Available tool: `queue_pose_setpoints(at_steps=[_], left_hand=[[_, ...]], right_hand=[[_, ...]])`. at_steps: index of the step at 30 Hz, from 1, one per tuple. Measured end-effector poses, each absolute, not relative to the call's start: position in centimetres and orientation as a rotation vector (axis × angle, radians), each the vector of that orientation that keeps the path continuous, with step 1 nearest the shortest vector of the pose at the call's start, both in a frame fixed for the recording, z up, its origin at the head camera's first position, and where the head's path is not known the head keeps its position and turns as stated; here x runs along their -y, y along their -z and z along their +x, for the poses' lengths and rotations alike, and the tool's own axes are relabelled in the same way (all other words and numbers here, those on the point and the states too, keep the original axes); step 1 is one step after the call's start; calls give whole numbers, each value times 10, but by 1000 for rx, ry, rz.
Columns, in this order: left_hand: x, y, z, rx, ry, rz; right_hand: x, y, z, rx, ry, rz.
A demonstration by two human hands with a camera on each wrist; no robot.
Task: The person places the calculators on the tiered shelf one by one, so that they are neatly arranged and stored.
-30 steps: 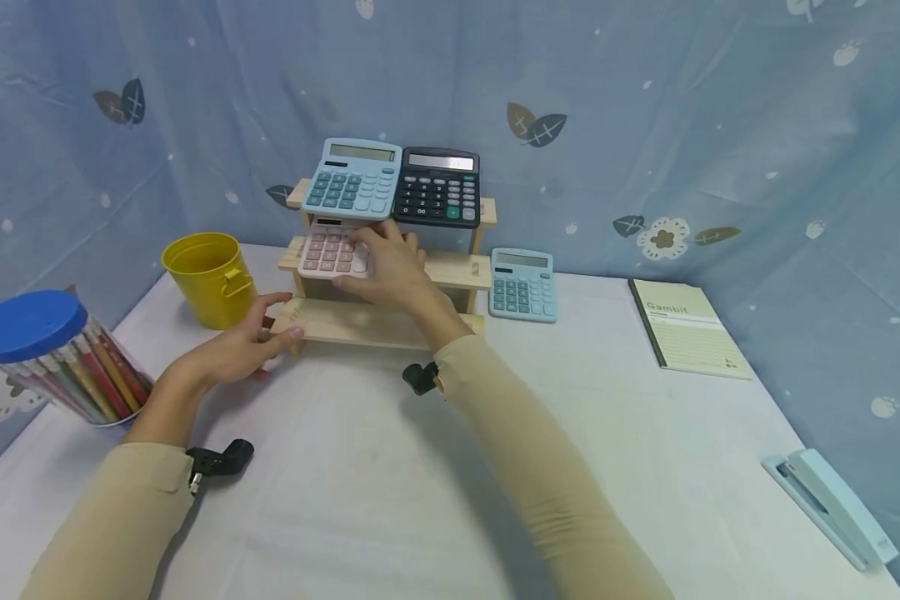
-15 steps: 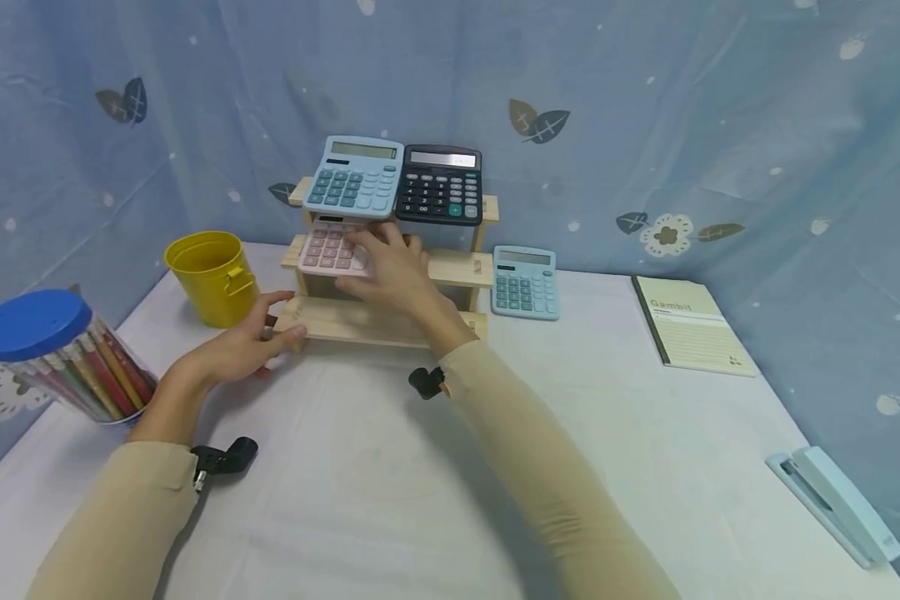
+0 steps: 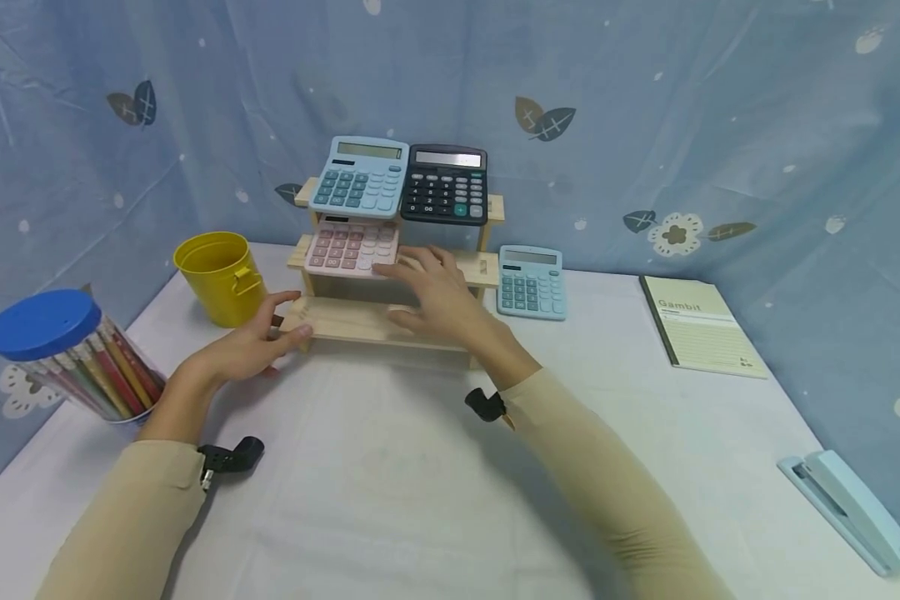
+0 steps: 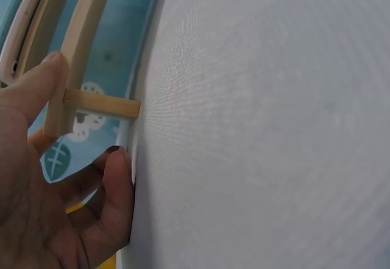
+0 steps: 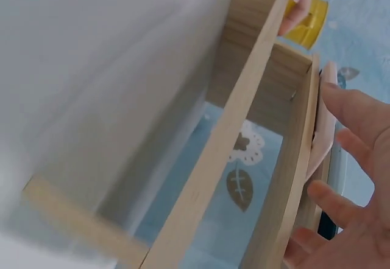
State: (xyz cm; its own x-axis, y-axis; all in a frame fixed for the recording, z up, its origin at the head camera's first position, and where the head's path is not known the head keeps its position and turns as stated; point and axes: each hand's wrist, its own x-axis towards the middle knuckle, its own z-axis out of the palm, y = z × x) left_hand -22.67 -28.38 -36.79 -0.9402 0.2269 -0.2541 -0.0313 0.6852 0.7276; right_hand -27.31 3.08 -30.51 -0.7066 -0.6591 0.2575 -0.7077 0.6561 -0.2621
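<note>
A three-tier wooden shelf rack [image 3: 356, 321] stands at the back of the table. My left hand [image 3: 243, 346] pinches the left end of its lowest board, thumb on the front edge, as the left wrist view also shows. On the middle tier, at the left, lies a pink calculator [image 3: 345, 248], its top tucked beneath the tier above. My right hand [image 3: 446, 300] is at the calculator's lower right corner, fingers spread and loosely bent, with nothing held. In the right wrist view the thumb overlaps the pink calculator [image 5: 324, 129]. A light blue calculator [image 3: 360, 179] and a black calculator [image 3: 445, 187] occupy the top tier.
Right of the rack, another light blue calculator [image 3: 531, 283] leans near the curtain. A notepad [image 3: 701, 325] and a stapler [image 3: 847, 508] lie farther right. At the left stand a yellow bucket [image 3: 225, 283] and a blue-lidded jar [image 3: 112, 375] of pencils.
My right hand has let go of the pink calculator and drawn back to the right, uncovering its right-hand keys. The left hand keeps its hold on the rack.
</note>
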Motion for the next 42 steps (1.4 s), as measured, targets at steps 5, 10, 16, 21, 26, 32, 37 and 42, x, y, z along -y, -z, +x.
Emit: queue_pose_setpoints(at_steps=[5,10,16,21,26,32,37,42], left_hand=[[283,367,-227,-2579,-1130,158],[284,361,-226,-2593,-1114,150],[281,361,-228,-2593,-1120,148],[279,365,-226,-2573,-1135,148],[280,366,-225,-2574,-1139,147],[282,367,-225,-2578,-1119,143],[282,368,-226,-2582,-1107,124],[284,367,-226,-2576,-1106,117]], right_hand=[[-57,299,-269,2714,-448,1194],[-83,291,-264,2738,-452,1165],[-115,291,-258,2752,-486,1106],[-139,297,-260,2687,-488,1081],[-160,300,-265,2633,-520,1006],[-179,306,-274,2652,-528,930],[-191,314,-287,2660,-563,892],[-199,320,-300,2702,-626,815]])
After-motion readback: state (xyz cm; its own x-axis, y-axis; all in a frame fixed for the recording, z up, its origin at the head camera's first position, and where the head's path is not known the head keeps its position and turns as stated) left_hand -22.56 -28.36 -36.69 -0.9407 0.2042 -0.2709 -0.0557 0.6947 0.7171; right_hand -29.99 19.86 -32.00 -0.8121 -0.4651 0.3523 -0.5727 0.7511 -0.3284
